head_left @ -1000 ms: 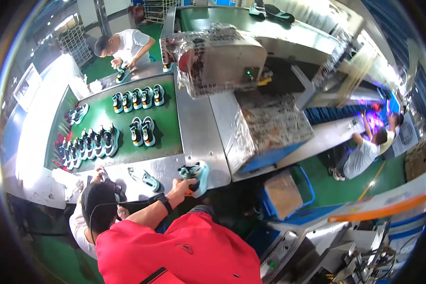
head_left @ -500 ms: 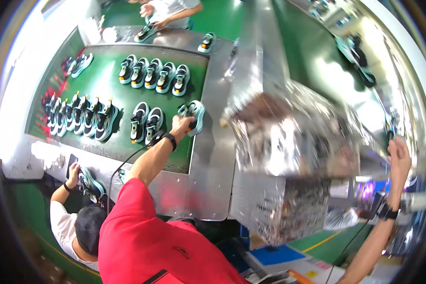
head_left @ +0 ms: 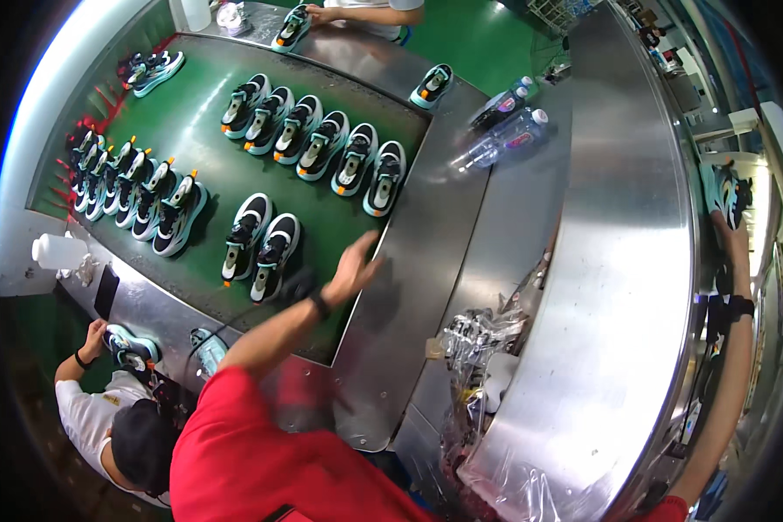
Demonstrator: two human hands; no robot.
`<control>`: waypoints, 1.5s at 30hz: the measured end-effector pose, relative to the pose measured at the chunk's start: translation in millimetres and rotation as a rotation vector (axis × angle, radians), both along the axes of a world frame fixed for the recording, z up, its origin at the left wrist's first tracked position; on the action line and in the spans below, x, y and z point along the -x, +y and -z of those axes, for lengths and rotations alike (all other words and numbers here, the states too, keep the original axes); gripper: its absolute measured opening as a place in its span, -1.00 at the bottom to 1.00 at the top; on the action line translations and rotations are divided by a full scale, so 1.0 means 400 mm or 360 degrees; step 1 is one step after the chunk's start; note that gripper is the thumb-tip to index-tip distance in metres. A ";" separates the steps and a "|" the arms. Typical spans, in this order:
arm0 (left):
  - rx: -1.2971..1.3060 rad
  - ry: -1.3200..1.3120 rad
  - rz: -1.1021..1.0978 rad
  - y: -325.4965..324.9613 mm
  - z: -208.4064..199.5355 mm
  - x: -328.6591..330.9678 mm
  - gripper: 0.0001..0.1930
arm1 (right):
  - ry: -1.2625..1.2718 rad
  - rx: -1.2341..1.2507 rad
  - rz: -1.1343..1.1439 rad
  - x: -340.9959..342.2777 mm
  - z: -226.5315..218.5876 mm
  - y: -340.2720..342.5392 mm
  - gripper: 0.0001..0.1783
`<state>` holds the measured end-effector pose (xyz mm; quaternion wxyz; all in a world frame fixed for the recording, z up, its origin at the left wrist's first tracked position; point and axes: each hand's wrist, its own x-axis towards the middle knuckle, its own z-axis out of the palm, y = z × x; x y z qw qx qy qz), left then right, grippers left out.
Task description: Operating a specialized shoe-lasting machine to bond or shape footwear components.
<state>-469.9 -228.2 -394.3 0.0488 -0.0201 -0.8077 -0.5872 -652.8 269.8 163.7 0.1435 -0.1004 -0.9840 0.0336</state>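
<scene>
My left hand (head_left: 354, 270) reaches over the right edge of the green belt (head_left: 339, 235), fingers stretched out with nothing in them. Closest to it are a black-and-white sneaker (head_left: 384, 178) at the right end of the back row and a pair in front, one of them a sneaker (head_left: 276, 255) with an orange tab. At the far right my right hand (head_left: 731, 233) is raised, closed on a teal-and-black sneaker (head_left: 726, 191); part of its grip is hidden. More sneakers (head_left: 178, 213) stand packed together on the belt's left.
Two clear bottles (head_left: 509, 139) lie on the metal ledge. Crumpled clear plastic (head_left: 478, 348) sits beside the broad steel surface (head_left: 609, 261). A co-worker (head_left: 117, 418) at lower left handles a sneaker; another person (head_left: 365, 13) at the back touches one. A white bottle (head_left: 59, 251) lies at left.
My left hand has let go of the sneaker it held. The back row shows one more sneaker at its right end. My right hand has moved up and now holds a sneaker. The view has turned.
</scene>
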 end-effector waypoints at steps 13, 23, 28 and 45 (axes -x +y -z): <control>-0.0712 -0.1183 0.0824 0.044 -0.203 -0.612 -0.78 | -0.0379 0.0124 -0.0454 -0.380 -0.075 -0.328 -0.27; -0.1174 -0.1150 0.1597 0.186 -0.637 -0.583 -0.45 | 0.0448 0.0519 -0.0580 -0.863 -0.121 -0.407 -0.37; -0.1806 -0.1573 0.2361 0.356 -0.882 -0.691 -0.20 | 0.0324 0.0295 -0.0817 -1.401 -0.101 -0.407 -0.39; -0.0520 -0.0557 0.3482 0.561 -0.917 -1.965 -0.34 | 0.2270 0.1058 0.2297 -2.744 0.494 -0.864 -0.29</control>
